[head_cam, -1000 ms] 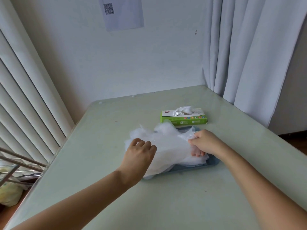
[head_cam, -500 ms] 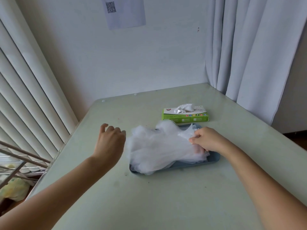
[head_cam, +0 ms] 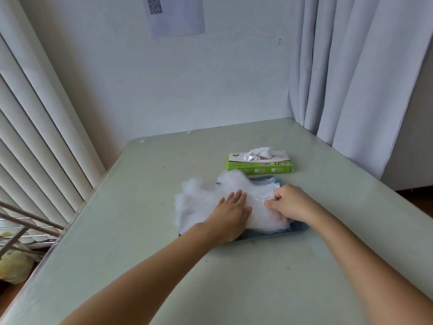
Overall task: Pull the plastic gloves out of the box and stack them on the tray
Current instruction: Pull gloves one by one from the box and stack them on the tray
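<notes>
1. Now the left hand (head_cam: 230, 212) lies flat on the gloves (head_cam: 206, 195); half a second ago it was up in the air, off at 9 o'clock from them.
2. The gloves are a puffy white pile on the blue tray (head_cam: 298, 231). Some spill over its edge at 9 o'clock.
3. The left hand's fingers are straight and side by side, pressing the pile. The right hand (head_cam: 290, 202), at 3 o'clock of the pile, has curled fingers and pinches the plastic.
4. The green box (head_cam: 260, 166) sits just beside the tray at 12 o'clock, on the table (head_cam: 140, 254). One more glove (head_cam: 259, 153) pokes out of its top.
5. I think the step in hand is patting the pile down so it stays put.
6. Next, one hand needs to let go, reach to the box, and pinch that thin glove softly so only one comes out.
</notes>
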Demonstrator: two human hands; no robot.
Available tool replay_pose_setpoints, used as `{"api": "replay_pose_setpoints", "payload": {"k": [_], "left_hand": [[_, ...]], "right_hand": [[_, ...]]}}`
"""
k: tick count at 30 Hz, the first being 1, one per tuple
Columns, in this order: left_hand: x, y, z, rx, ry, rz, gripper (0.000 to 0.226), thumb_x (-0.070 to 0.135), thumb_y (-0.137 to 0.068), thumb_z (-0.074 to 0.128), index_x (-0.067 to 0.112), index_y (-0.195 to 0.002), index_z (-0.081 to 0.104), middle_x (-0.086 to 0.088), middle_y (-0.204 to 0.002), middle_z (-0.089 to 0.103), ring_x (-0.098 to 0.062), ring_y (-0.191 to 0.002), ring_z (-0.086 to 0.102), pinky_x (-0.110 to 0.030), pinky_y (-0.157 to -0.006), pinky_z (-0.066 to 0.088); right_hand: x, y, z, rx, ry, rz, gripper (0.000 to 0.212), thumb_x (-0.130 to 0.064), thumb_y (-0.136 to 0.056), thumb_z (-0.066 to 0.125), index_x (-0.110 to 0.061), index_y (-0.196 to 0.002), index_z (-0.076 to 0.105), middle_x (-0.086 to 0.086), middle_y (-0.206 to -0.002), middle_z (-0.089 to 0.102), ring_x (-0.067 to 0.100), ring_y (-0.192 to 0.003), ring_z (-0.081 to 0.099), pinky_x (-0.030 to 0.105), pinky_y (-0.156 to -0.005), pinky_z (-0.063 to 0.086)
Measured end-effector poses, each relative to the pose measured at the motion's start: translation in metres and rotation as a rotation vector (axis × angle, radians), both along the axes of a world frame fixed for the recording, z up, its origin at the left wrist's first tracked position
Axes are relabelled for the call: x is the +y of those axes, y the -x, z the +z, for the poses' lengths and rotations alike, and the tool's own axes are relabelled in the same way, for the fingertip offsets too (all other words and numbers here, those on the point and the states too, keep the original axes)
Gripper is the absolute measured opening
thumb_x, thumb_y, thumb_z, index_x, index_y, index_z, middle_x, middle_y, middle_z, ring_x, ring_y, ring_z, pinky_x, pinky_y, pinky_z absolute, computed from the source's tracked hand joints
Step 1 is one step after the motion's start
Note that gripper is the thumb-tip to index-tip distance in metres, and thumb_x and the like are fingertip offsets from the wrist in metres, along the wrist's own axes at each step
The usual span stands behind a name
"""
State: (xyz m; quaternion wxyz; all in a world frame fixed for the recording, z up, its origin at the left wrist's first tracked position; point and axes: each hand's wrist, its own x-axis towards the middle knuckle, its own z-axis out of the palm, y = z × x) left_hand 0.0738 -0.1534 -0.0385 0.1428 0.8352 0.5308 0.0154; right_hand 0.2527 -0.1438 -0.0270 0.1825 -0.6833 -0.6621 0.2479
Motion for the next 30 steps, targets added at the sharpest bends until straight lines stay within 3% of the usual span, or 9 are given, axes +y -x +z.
{"api": "replay_pose_setpoints", "payload": {"k": [3, 5, 7, 8, 10, 14, 19, 23, 30], "left_hand": [[0.006, 0.004, -0.012, 0.087, -0.002, 0.011, 0.057, 0.038, -0.104, 0.016, 0.015, -0.153, -0.004, -0.002, -0.161, -0.008, -0.021, -0.148, -0.006, -0.042, -0.118, -0.003], [0.007, 0.006, -0.015, 0.113, -0.002, 0.002, 0.059, 0.043, -0.103, 0.015, 0.020, -0.153, -0.006, 0.000, -0.161, -0.011, -0.021, -0.148, -0.009, -0.045, -0.117, -0.006], [0.007, 0.006, -0.016, 0.129, -0.012, -0.005, 0.059, 0.045, -0.102, 0.015, 0.022, -0.153, -0.006, 0.001, -0.160, -0.012, -0.021, -0.147, -0.010, -0.047, -0.117, -0.006], [0.008, 0.006, -0.016, 0.130, -0.018, -0.009, 0.060, 0.046, -0.102, 0.015, 0.022, -0.153, -0.007, 0.001, -0.160, -0.013, -0.021, -0.147, -0.011, -0.047, -0.117, -0.007], [0.009, 0.005, -0.018, 0.130, -0.025, -0.011, 0.062, 0.047, -0.102, 0.014, 0.020, -0.153, -0.009, 0.000, -0.160, -0.013, -0.021, -0.147, -0.012, -0.048, -0.117, -0.007], [0.011, 0.009, -0.019, 0.139, -0.026, 0.038, 0.075, 0.055, -0.099, 0.016, 0.011, -0.150, -0.015, -0.003, -0.160, -0.014, -0.017, -0.147, -0.012, -0.044, -0.119, -0.005], [0.009, 0.041, -0.013, 0.133, 0.027, 0.095, 0.094, 0.079, -0.083, 0.022, 0.026, -0.152, -0.012, 0.002, -0.158, -0.021, -0.016, -0.145, -0.020, -0.044, -0.116, -0.011], [0.002, 0.053, -0.010, 0.201, 0.029, 0.173, 0.097, 0.082, -0.080, 0.021, 0.025, -0.151, -0.015, -0.004, -0.158, -0.021, -0.023, -0.145, -0.019, -0.043, -0.115, -0.011], [0.001, 0.062, 0.001, 0.213, 0.151, 0.318, 0.115, 0.089, -0.071, 0.030, 0.020, -0.150, -0.018, -0.003, -0.158, -0.022, -0.017, -0.147, -0.010, -0.066, -0.109, -0.005]], "right_hand": [[0.000, -0.003, 0.000, -0.100, -0.093, -0.060, 0.032, -0.029, -0.084, 0.068, -0.013, -0.066, 0.047, 0.003, -0.066, 0.055, 0.020, -0.064, 0.052, 0.027, -0.056, 0.034], [0.001, -0.002, 0.001, -0.101, -0.448, -0.088, 0.022, -0.024, -0.081, 0.073, -0.012, -0.089, 0.055, 0.001, -0.091, 0.054, 0.020, -0.085, 0.052, 0.028, -0.070, 0.037], [0.002, 0.006, 0.001, -0.007, -0.745, 0.093, 0.025, -0.008, -0.083, 0.066, -0.007, -0.107, 0.059, 0.006, -0.109, 0.057, 0.021, -0.102, 0.055, 0.023, -0.085, 0.039], [0.003, 0.013, 0.000, 0.031, -0.742, 0.219, 0.031, -0.003, -0.085, 0.059, -0.007, -0.116, 0.059, 0.006, -0.120, 0.057, 0.018, -0.112, 0.053, 0.015, -0.092, 0.036], [0.002, 0.028, -0.008, 0.050, -0.494, 0.434, 0.044, -0.004, -0.096, 0.045, -0.011, -0.140, 0.044, -0.001, -0.146, 0.040, 0.006, -0.135, 0.033, 0.004, -0.104, 0.017], [0.010, 0.021, -0.027, -0.152, -0.040, 0.491, 0.058, -0.037, -0.103, 0.030, -0.022, -0.153, 0.003, -0.008, -0.160, -0.004, 0.005, -0.146, -0.006, 0.014, -0.110, -0.008], [0.013, 0.009, -0.027, -0.403, 0.061, 0.487, 0.087, -0.076, -0.080, 0.022, -0.036, -0.151, -0.008, -0.010, -0.157, -0.021, 0.014, -0.145, -0.021, 0.034, -0.117, -0.011], [0.008, 0.008, -0.024, -0.413, 0.098, 0.482, 0.089, -0.078, -0.079, 0.030, -0.041, -0.149, -0.011, -0.010, -0.155, -0.026, 0.016, -0.143, -0.026, 0.041, -0.118, -0.013], [0.008, 0.008, -0.019, -0.408, 0.118, 0.464, 0.089, -0.077, -0.081, 0.035, -0.042, -0.149, -0.010, -0.009, -0.156, -0.026, 0.017, -0.143, -0.026, 0.041, -0.118, -0.011]]}}
